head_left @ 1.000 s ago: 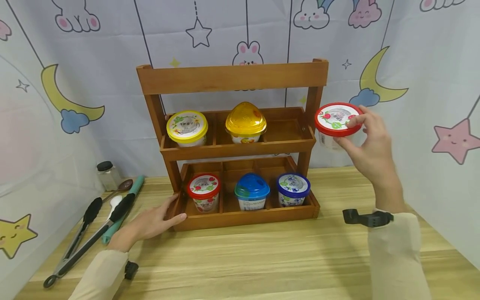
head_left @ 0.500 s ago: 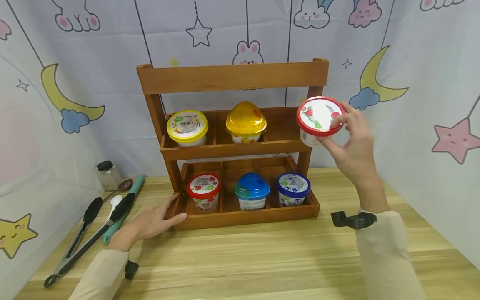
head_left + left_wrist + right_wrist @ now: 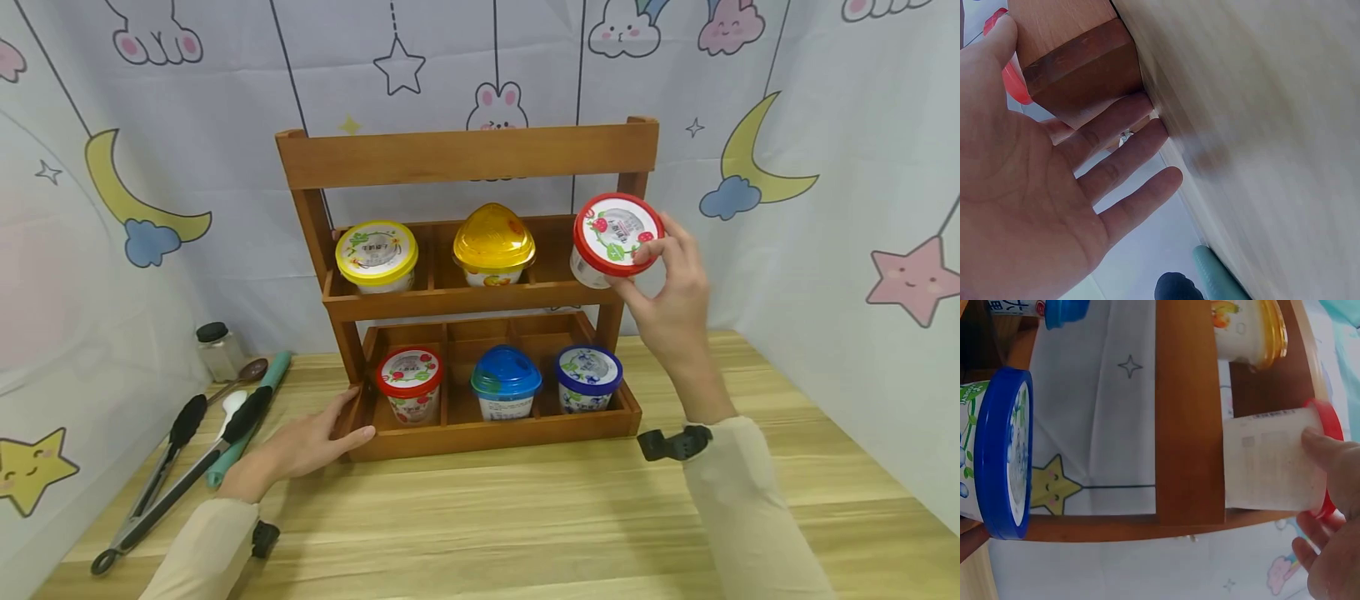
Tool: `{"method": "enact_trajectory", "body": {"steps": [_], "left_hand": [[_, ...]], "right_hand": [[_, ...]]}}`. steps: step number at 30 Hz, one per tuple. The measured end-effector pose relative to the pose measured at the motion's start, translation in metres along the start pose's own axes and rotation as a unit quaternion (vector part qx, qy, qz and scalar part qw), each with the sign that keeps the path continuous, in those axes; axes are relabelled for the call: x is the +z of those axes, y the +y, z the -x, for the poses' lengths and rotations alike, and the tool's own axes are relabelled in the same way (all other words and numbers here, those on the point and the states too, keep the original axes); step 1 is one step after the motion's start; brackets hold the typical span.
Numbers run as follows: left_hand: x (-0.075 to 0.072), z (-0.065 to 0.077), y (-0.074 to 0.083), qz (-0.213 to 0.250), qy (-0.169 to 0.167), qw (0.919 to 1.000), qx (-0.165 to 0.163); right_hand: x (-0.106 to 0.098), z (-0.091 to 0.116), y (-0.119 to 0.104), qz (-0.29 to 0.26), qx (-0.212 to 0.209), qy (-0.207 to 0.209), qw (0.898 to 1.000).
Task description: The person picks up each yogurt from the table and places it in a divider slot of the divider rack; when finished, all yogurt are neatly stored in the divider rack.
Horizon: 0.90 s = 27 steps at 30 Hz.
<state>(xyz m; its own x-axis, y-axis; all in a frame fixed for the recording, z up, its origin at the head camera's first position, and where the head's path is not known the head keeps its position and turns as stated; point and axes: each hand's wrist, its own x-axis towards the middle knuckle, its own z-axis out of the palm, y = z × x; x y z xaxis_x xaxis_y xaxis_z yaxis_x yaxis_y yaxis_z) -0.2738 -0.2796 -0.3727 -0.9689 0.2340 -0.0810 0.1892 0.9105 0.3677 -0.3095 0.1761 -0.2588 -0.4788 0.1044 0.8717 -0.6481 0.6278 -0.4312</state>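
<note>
My right hand (image 3: 671,287) pinches a red-lidded tub (image 3: 617,232) by its rim, tilted, at the right compartment of the upper shelf. The right wrist view shows the thumb on the tub's white side (image 3: 1275,459), beside the shelf's front board (image 3: 1190,412). My left hand (image 3: 311,437) rests against the lower left corner of the wooden two-tier rack (image 3: 465,158), fingers straight along its end and thumb over the front. In the left wrist view that hand (image 3: 1041,175) has its fingertips down at the tabletop. Beside the held tub sits a gold-domed tub (image 3: 493,242).
A yellow-lidded tub (image 3: 377,254) stands upper left. Below are another red-lidded tub (image 3: 409,383), a blue-domed tub (image 3: 506,382) and a blue-lidded tub (image 3: 588,377). Tongs (image 3: 187,492), a teal roll (image 3: 277,371), a dark spoon (image 3: 252,369) and a jar (image 3: 219,352) lie left.
My right hand has carried the red-lidded tub leftward from beside the rack to the upper right compartment, tilting its lid more toward the head camera. The left hand stays at the rack's corner.
</note>
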Motion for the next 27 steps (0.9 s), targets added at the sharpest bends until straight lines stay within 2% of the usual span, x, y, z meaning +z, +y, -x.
{"method": "enact_trajectory", "body": {"steps": [9, 17, 27], "left_hand": [[0.000, 0.002, 0.002, -0.001, -0.002, 1.0000, -0.001], [0.001, 0.002, 0.000, -0.005, 0.003, 1.0000, -0.001], [0.001, 0.001, 0.000, -0.006, 0.002, 1.0000, -0.001]], "right_hand": [[0.010, 0.004, 0.002, 0.003, -0.016, 0.034, 0.999], [0.022, 0.008, 0.005, 0.012, -0.023, 0.019, 1.000], [0.025, 0.011, 0.007, 0.016, -0.014, 0.011, 1.000]]}}
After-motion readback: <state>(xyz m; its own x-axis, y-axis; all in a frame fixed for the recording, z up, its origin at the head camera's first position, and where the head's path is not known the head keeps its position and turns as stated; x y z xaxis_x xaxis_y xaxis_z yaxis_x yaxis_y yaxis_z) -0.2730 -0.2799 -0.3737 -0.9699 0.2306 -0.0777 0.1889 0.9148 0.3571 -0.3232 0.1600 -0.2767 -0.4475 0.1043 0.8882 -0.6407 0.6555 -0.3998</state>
